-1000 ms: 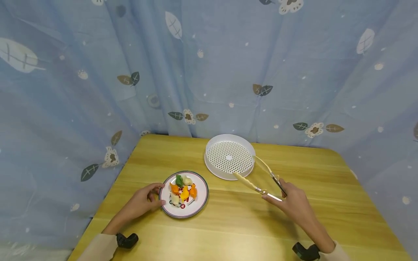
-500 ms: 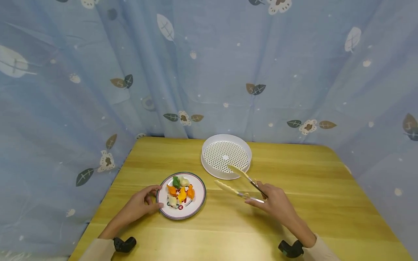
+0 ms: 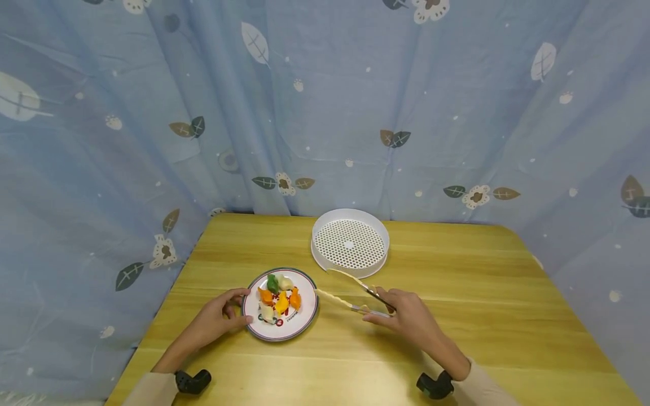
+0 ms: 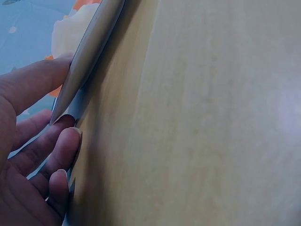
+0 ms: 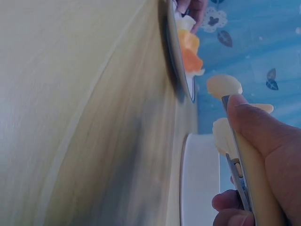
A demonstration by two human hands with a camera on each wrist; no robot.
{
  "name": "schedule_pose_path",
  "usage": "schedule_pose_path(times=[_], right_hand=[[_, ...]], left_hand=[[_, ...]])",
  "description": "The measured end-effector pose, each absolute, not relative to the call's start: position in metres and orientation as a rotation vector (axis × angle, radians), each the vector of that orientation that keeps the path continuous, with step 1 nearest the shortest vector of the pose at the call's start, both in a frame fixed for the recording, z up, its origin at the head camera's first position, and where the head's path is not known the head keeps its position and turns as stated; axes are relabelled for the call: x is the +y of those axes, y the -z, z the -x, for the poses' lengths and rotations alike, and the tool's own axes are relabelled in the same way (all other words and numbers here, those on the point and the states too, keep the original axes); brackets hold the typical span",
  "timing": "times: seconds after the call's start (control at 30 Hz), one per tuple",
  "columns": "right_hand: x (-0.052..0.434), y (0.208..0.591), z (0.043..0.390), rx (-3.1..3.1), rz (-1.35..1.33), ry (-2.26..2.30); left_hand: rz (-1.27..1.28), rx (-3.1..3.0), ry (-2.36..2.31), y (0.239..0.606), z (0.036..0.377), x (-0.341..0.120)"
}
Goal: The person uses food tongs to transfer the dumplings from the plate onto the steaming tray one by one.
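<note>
My left hand (image 3: 219, 317) rests at the near-left rim of the plate (image 3: 305, 314), thumb and fingers curled against its edge; the left wrist view shows my fingers (image 4: 61, 148) tucked under the rim, so this hand is steadying the plate. The plate sits on the left half of the wooden table (image 3: 508, 293), closer to my left hand than to my right.

On the plate lies a small heap of dumplings (image 3: 278, 293): orange and yellow pieces in the middle, 1 green piece and a pale one at the far side, a white one at the near side. They look soft, folded and small, packed close together and touching.

Just right of the plate come the tongs (image 3: 350, 294), cream-coloured with scalloped tips. Their 2 arms are spread apart, and their long axis runs from my right hand leftward toward the plate. The nearer tip is just beside the plate's right rim; nothing is between the tips.

My right hand (image 3: 406, 318) grasps the tongs at their handle end, fingers wrapped around them. The dumplings lie to its left.

Far of the tongs stands the white perforated steamer tray (image 3: 350, 243), with nothing in it.
</note>
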State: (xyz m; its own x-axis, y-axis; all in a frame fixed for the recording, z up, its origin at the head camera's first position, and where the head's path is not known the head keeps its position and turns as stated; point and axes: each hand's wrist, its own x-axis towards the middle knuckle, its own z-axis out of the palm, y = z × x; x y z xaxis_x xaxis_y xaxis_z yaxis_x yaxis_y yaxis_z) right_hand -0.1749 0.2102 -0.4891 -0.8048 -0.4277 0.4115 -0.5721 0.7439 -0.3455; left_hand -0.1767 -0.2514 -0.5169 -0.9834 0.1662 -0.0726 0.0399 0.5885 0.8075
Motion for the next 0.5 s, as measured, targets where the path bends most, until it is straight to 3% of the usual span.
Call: schedule_pose_path(times=[0.5], right_hand=[[0.172,0.500,0.166,-2.596,-0.934,-0.716]], left_hand=[[-0.163,2.664,-1.376,0.519,0.178,-0.252]])
